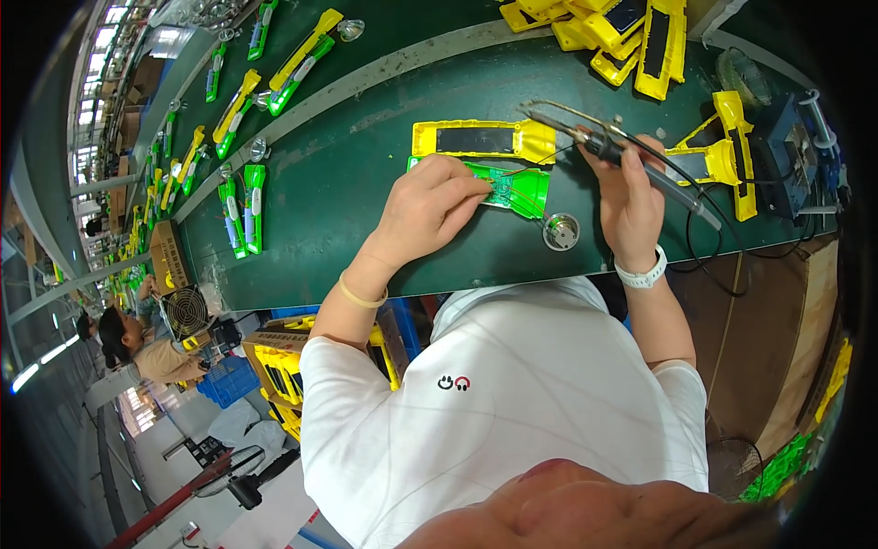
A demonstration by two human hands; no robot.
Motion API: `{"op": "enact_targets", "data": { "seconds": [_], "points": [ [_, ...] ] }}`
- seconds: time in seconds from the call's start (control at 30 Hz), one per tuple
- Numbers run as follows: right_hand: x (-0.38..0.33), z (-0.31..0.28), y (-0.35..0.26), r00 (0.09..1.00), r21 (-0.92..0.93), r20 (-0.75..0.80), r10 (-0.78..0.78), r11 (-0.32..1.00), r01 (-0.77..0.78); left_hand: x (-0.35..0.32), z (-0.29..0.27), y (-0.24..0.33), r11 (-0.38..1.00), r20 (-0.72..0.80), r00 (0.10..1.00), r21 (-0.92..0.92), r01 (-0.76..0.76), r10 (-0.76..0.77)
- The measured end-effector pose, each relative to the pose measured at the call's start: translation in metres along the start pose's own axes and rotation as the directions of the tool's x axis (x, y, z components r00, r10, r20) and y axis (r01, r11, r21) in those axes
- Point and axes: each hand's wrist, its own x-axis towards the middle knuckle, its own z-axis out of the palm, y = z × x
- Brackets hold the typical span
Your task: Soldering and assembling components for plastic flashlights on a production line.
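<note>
My left hand (pixel 430 203) lies over a green plastic housing (pixel 526 190), its fingertips pinched together at the small circuit board (pixel 499 188) inside. Whatever sits between those fingertips is hidden. My right hand (pixel 631 197) is closed around a soldering iron (pixel 679 190) with a thin metal feed tube along it; its tip points left, above the housing. A yellow shell with a dark panel (pixel 476 140) lies just beyond the green housing. Thin wires run from the board toward a round silver lamp head (pixel 561 231) at the housing's lower right.
Yellow shells (pixel 631 41) are heaped at the far right; another yellow shell (pixel 732 156) lies beside a blue soldering station (pixel 788 151). A metal rail (pixel 366 78) crosses the green bench. Part-built green and yellow lights (pixel 242 210) line the left. A co-worker (pixel 146 343) sits further left.
</note>
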Motion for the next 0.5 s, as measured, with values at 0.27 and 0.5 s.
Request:
{"op": "enact_targets", "data": {
  "seconds": [0.27,0.5],
  "points": [
    [-0.002,0.009,-0.001,0.99,-0.184,0.119,-0.072,0.978,0.093,-0.001,0.0,-0.003,0.999,0.044,0.998,0.009,-0.046,0.046],
    [-0.022,-0.023,-0.004,0.957,-0.411,0.273,-0.101,0.887,0.211,0.002,0.001,0.0,0.988,0.067,0.992,0.109,-0.11,0.103]
  ]
}}
